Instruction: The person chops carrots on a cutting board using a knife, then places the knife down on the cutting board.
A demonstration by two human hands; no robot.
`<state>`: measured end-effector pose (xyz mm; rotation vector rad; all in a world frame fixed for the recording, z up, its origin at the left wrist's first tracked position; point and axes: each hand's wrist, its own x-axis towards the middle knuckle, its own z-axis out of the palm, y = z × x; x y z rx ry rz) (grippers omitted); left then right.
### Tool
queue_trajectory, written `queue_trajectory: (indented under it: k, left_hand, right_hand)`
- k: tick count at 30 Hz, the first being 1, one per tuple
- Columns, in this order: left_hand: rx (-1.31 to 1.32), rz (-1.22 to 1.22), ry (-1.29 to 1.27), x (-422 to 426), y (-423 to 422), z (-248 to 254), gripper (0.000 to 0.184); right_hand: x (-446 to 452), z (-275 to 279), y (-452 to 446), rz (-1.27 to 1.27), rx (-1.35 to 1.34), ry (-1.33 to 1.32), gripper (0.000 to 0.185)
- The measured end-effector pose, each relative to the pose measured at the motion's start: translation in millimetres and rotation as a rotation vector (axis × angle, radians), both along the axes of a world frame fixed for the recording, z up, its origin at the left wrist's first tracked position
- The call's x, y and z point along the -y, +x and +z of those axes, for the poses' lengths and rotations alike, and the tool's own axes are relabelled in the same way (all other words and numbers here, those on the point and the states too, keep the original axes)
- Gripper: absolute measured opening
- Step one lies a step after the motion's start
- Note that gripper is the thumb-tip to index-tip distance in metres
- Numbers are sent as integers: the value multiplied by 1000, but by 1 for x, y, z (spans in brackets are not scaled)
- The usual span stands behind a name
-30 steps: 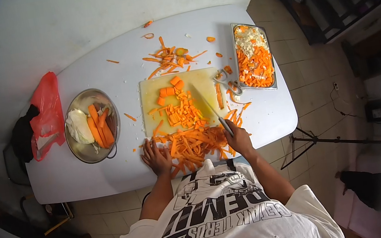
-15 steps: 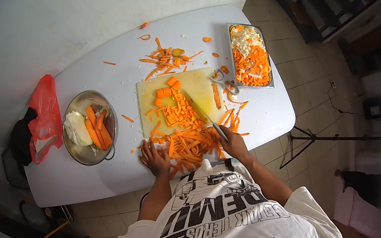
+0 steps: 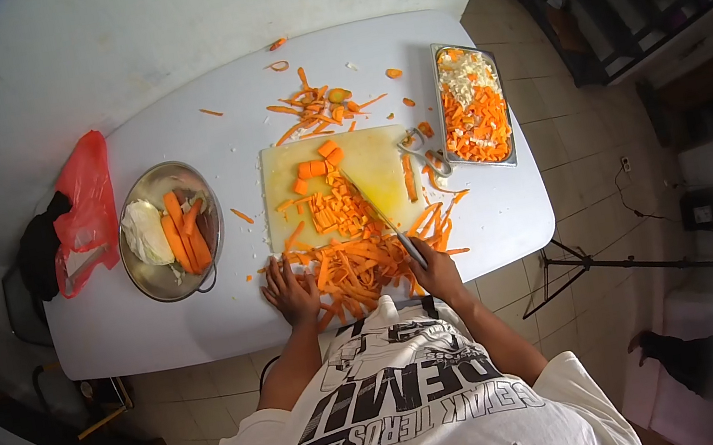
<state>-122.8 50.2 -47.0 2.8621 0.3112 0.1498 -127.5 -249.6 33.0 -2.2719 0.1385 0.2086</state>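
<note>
My right hand (image 3: 436,268) is closed around the handle of a knife (image 3: 384,218), whose blade lies along the right side of the chopped carrot (image 3: 338,210) on the yellowish cutting board (image 3: 382,147). Larger carrot chunks (image 3: 310,170) sit near the board's upper middle. My left hand (image 3: 291,292) rests with fingers spread on the table edge, beside a heap of carrot peels (image 3: 355,270) that lies between both hands along the board's near edge. It holds nothing.
On the white table (image 3: 256,324), a metal bowl (image 3: 135,260) holds whole carrots and cabbage at left, near a red plastic bag (image 3: 86,211). Right of the board lie scissors (image 3: 433,159) and a metal tray (image 3: 486,165) of chopped vegetables. More peels (image 3: 314,112) lie behind the board.
The knife has shifted left, from the board's bare right part to against the chopped carrot. My right hand has moved slightly left with it. My left hand stays in place.
</note>
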Motion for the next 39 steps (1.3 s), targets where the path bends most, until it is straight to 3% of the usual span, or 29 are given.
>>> queue_trajectory:
  k: [7,14,27,33,37,39]
  left_hand:
    - [1,4,1,0,0,0,60]
    - [34,0,0,0,-1,-2,59]
    - [99,13,2,-1,-3,-8,57]
    - [118,10,1,-2,-3,-8,58]
    - [117,5,-10,-3,-4,-11,56]
    - [135,0,-49,-3,-3,-10,52]
  right_hand:
    - [-3,8,6,-30,31,-19,47]
    - [-3,-20,32,-53,201,-96,54]
    - [-2,-24,25,138,190,-110,70]
    - [-1,-31,35,120,153,-4,66]
    - [-4,-30,43,125,208,-95,54]
    - [0,-29,43,96,223,31,49]
